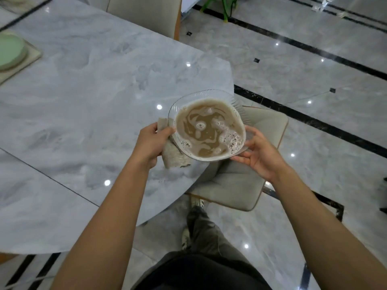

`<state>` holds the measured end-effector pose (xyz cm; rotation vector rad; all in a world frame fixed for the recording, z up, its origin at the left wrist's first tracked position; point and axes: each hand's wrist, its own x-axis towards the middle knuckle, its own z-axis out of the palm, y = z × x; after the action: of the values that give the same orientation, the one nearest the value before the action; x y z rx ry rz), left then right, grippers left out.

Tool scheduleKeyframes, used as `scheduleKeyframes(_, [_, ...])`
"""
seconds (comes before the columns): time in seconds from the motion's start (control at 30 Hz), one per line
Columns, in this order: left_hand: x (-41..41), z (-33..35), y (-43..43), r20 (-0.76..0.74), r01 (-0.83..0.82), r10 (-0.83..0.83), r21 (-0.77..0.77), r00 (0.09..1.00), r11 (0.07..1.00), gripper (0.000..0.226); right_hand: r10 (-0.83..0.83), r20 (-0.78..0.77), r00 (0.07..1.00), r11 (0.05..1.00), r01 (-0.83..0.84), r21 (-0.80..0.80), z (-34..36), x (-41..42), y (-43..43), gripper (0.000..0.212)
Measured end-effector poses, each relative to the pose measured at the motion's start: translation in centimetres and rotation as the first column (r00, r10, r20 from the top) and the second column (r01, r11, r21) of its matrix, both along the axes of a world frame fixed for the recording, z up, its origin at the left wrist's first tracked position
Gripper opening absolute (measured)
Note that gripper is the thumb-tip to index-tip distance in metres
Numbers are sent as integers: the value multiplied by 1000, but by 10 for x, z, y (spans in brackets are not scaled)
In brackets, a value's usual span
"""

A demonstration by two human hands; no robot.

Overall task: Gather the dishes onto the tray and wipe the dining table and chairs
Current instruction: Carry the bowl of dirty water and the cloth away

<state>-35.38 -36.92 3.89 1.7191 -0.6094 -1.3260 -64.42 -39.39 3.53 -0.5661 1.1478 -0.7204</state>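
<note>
Glossy grey marble floor (314,65) — black inlay stripes (314,122), ceiling-light glints (309,102).

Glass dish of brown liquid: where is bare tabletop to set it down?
Wide bare grey marble table lies between the pale green plate at far left and the clear ribbed glass dish. Crowded only at the near corner, by the held beige cloth.

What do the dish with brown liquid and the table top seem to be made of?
The dish: probably clear glass or plastic, ribbed rim; the chair shows through it. The table top: polished grey marble or an imitation; veined, mirrors lamps.
</note>
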Motion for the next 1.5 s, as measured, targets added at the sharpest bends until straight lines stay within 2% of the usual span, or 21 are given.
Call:
scheduleKeyframes(0.27, [-54,15,60,-36,144,-144,-2,989,990,12,-166,13,986,986,166,5,19,-57,104,50])
scheduleKeyframes(0.53, [-127,28,83,-63,291,-291,1,955,957,15,-310,-4,951,951,310,-14,28,-127,173,51])
scheduleKeyframes(0.7, [-200,34,87,-74,398,-396,28,915,917,18,-420,-17,908,908,420,-4,27,-191,205,53])
scheduleKeyframes(0.83, [-269,38,91,-47,467,-466,16,883,884,11,-480,-14,877,877,480,5,26,-255,222,53])
scheduleKeyframes(1.03, [-364,29,88,-20,519,-520,70,854,852,20,-540,-7,841,841,540,7,25,-347,244,50])
scheduleKeyframes(1.5, [-612,18,62,-66,640,-637,76,768,764,7,-697,-57,715,715,699,16,21,-558,254,53])
